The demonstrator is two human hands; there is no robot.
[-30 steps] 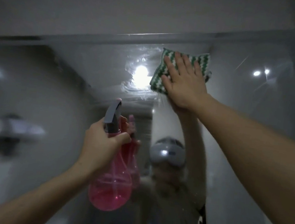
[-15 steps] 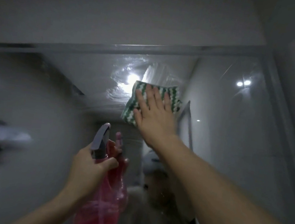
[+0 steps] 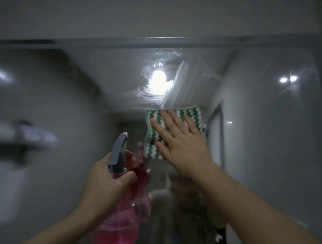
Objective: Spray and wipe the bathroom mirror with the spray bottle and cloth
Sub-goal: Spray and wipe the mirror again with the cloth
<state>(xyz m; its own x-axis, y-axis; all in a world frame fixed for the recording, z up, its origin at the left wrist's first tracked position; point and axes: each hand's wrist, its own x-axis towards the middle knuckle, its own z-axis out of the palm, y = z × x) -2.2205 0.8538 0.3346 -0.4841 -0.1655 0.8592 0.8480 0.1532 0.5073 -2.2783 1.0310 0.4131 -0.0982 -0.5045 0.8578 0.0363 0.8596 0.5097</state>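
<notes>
i'm looking up at the bathroom mirror (image 3: 255, 132), its top edge running across the upper part of my view. my right hand (image 3: 181, 144) is flat on the cloth (image 3: 154, 139), fingers straight and spread, palm pushing it against the glass. the cloth is green and white in a zigzag weave, folded roughly square, sitting near the middle of the mirror, just above and right of the bottle's nozzle. above it, wet smears (image 3: 173, 79) streak the glass around the bright ceiling light reflection (image 3: 158, 77), up close to the top frame.

my left hand (image 3: 106, 186) is wrapped around the neck of the spray bottle (image 3: 118, 227), fingers curled tight round it just under the trigger head. the bottle is see-through pink with a rounded belly hanging below my fist, and its grey spray head (image 3: 118, 153) points up toward the mirror. the bottle's own reflection shows right behind it in the glass, so it's held close to the surface; i can't tell whether it touches.

off to the left, blurred in the reflection, there's a wall shelf (image 3: 14, 135). two small light spots (image 3: 288, 79) glint at upper right of the glass. low in the mirror i catch my own reflected torso, soft and out of focus.
</notes>
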